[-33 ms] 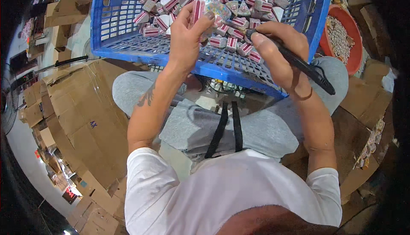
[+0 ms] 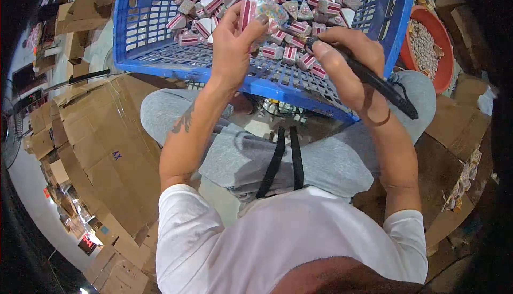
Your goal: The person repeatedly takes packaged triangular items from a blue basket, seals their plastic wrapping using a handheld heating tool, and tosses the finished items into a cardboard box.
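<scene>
Between the fingers and thumb of my left hand (image 2: 233, 43) is a wedge-shaped cake-slice piece (image 2: 247, 14), with pink-red and white stripes on one face and multicoloured speckles on its side. My right hand (image 2: 350, 61) grips a black-handled, pen-shaped tool (image 2: 382, 86), its thin metal tip pointing left at the piece. Whether the tip touches it, I cannot tell. Both hands are above the near side of a blue plastic crate (image 2: 256, 86), which holds many similar striped pieces (image 2: 214, 4). My left fingers partly cover the held piece.
To the right of the crate stands an orange-red basin (image 2: 450, 65) filled with small pale pieces (image 2: 425, 43). Flattened cardboard (image 2: 107, 133) covers the floor at left, with more cardboard (image 2: 454, 117) at right. My crossed legs (image 2: 331, 160) lie under the crate's near edge.
</scene>
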Action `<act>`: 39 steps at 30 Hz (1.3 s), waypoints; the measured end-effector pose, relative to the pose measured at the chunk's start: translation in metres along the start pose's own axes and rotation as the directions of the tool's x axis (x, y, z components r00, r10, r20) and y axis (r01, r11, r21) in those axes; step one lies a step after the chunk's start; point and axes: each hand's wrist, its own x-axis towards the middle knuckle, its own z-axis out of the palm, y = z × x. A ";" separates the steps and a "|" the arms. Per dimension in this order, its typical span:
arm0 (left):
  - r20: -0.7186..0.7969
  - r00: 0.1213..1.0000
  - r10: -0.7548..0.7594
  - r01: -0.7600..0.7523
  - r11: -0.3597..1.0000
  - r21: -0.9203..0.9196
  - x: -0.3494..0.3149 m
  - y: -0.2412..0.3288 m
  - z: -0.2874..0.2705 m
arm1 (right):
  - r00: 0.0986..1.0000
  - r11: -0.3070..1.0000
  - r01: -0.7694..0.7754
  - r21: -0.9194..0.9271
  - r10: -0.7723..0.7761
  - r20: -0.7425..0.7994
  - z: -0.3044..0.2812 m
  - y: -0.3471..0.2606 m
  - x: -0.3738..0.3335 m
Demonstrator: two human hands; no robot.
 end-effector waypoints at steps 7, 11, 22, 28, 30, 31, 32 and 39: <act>0.004 0.996 -0.094 0.094 0.987 -0.134 -0.001 0.005 0.004 | 0.998 0.997 0.043 -0.062 -0.045 -0.041 -0.009 -0.006 -0.005; 0.067 0.991 -0.111 0.124 0.965 -0.232 0.002 0.002 0.003 | 0.987 0.993 -0.083 0.078 0.093 -0.135 -0.013 -0.005 -0.009; -0.130 0.991 -0.010 0.019 0.997 0.070 -0.021 0.038 -0.043 | 0.968 0.988 -0.059 0.140 0.092 -0.235 -0.008 0.006 -0.005; -0.688 0.612 0.390 0.202 0.764 0.612 -0.233 0.183 -0.352 | 0.914 0.923 -0.148 0.356 0.264 -0.306 -0.024 0.000 0.003; -0.800 0.485 0.354 0.687 0.411 0.599 -0.314 0.221 -0.433 | 0.927 0.896 -0.087 0.435 0.233 -0.294 -0.032 0.019 0.003; -0.778 0.500 0.381 0.821 0.078 0.565 -0.321 0.221 -0.440 | 0.941 0.874 -0.019 0.486 0.181 -0.287 -0.033 0.026 0.004; -0.685 0.570 0.453 0.787 -0.063 0.613 -0.305 0.213 -0.420 | 0.928 0.892 -0.026 0.452 0.189 -0.320 -0.026 0.026 0.009; 0.050 0.979 0.199 -0.104 0.271 0.957 -0.002 0.074 -0.156 | 0.906 0.926 -0.101 0.364 0.237 -0.351 -0.010 0.041 0.021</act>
